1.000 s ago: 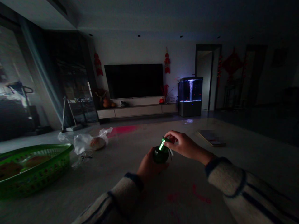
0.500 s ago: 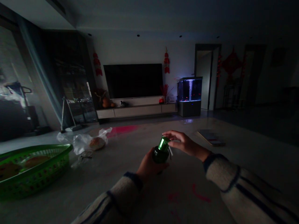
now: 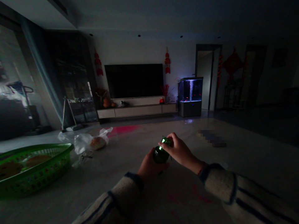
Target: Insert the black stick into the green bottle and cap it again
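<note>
In the dim room I hold a small dark green bottle upright over the table. My left hand wraps round its body from below. My right hand is closed round the shiny green cap at the top, fingers curled over it. Both sleeves are pale knit with dark stripes.
A green plastic basket with food in it stands at the left edge of the table. A clear plastic bag with a bun lies beyond it. A flat book-like item lies at the right. TV and lit fish tank stand against the far wall.
My right hand, which pinched and then hovered open by the cap, has come down and closed round it. The left hand and bottle have stayed put.
</note>
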Available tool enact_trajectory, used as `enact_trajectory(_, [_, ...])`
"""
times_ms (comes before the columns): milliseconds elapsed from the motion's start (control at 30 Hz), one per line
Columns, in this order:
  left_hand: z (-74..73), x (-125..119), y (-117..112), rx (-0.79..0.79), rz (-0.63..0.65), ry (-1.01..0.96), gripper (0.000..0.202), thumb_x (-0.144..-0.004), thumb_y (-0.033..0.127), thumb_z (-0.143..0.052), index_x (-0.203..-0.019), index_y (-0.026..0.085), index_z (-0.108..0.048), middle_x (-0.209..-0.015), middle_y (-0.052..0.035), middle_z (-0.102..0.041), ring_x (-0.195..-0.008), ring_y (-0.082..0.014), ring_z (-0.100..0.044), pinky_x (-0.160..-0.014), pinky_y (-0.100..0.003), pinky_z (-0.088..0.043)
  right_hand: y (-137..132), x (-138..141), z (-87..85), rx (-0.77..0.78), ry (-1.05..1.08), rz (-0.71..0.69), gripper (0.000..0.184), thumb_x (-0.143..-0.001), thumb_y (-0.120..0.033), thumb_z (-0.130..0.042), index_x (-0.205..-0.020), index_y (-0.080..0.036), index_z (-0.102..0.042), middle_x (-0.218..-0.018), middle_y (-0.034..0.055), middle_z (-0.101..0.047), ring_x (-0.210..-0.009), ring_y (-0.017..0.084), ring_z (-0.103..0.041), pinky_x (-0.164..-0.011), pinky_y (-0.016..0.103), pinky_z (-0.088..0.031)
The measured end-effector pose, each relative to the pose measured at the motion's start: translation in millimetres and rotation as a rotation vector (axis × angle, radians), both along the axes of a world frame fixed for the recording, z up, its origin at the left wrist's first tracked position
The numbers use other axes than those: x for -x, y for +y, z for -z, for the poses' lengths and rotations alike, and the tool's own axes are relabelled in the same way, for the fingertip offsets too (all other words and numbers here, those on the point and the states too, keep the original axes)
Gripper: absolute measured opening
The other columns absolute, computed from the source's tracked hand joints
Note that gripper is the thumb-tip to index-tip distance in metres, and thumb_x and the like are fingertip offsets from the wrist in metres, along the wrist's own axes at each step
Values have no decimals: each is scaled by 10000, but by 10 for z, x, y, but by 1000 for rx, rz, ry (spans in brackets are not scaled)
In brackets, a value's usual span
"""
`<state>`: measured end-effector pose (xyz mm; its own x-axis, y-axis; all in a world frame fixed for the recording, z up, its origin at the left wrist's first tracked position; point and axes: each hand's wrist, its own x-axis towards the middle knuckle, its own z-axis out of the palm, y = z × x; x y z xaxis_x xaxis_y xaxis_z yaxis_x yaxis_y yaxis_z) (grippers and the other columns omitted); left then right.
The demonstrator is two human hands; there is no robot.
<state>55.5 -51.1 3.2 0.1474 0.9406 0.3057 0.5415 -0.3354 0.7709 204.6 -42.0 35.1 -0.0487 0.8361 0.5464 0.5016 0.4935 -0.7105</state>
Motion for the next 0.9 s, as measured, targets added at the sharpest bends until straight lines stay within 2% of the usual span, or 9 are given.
enact_trajectory(100, [-21, -12, -16, 12, 0, 6, 545, -498, 313, -726, -976, 162, -513, -858, -27, -624, -760, -177, -573, -667, -283, -450, 18, -2, 18, 16, 21, -23, 354, -681, -500, -585, -817, -204, -446, -727, 19, -567, -678, 155, -554, -602, 265, -420])
enact_trajectory(333, [-19, 1, -8, 9, 40, -39, 562, -501, 316, -731, -996, 145, -527, -885, -52, -633, -786, -188, -579, -700, -304, -457, 48, -76, 10, 45, 33, -203, 321, -710, -402, -578, -917, -200, -438, -774, 5, -555, -672, 131, -533, -607, 257, -423])
enact_trajectory(567, [-4, 4, 14, 32, 31, -34, 583, -500, 324, -739, -1008, 148, -512, -909, -57, -632, -807, -192, -579, -707, -307, -462, 24, -145, -36, 16, -46, -274, 284, -745, -318, -538, -990, -204, -451, -807, 1, -546, -665, 113, -494, -625, 254, -408])
enact_trajectory(733, [0, 17, 24, 21, 27, -9, 577, -508, 325, -734, -1007, 145, -507, -905, -59, -628, -807, -193, -570, -707, -303, -457, 1, -170, -67, 7, -79, -312, 331, -750, -261, -503, -1076, -217, -466, -892, 11, -541, -657, 102, -488, -639, 257, -410])
enact_trajectory(800, [-6, 21, 18, 12, 31, -15, 560, -516, 322, -729, -1001, 153, -507, -907, -54, -627, -806, -189, -570, -706, -299, -456, 0, -152, -54, 13, -47, -287, 345, -762, -297, -492, -1097, -222, -466, -925, 19, -545, -650, 100, -496, -640, 260, -415])
enact_trajectory(900, [-16, 18, 5, 12, 27, 10, 544, -526, 326, -720, -995, 152, -506, -895, -49, -625, -792, -186, -568, -694, -296, -452, 3, -90, -9, -5, 52, -91, 355, -760, -436, -491, -1030, -205, -490, -872, 23, -556, -632, 110, -507, -622, 263, -419])
